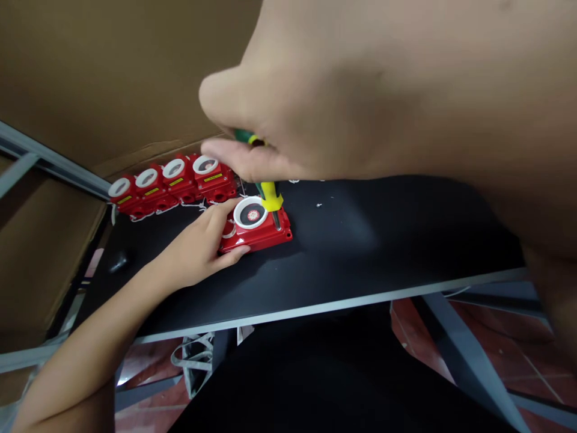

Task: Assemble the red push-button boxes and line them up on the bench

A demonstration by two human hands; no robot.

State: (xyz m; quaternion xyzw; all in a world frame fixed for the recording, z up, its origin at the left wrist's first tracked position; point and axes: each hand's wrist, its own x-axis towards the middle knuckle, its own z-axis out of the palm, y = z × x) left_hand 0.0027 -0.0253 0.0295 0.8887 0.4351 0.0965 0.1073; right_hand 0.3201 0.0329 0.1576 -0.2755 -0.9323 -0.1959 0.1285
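Note:
A red box [265, 239] with a white ring around a dark round face lies on the black table. My left hand [202, 243] is closed on its left end, thumb along the near side and fingers over the far side. Above it, my right hand [288, 114] is wrapped round the handle of a green and yellow screwdriver [271, 197]. The shaft points down, and its tip is at the right part of the box's top, near the corner. Most of the handle is hidden in my right hand, which looms close to the camera.
Several similar red boxes [178, 180] with white rings and white cords stand in a row at the back left. A small screw-like piece [319, 205] lies on the black table [360, 240]. A brown cardboard wall [135, 72] rises behind; a grey metal frame [58, 165] stands at the left.

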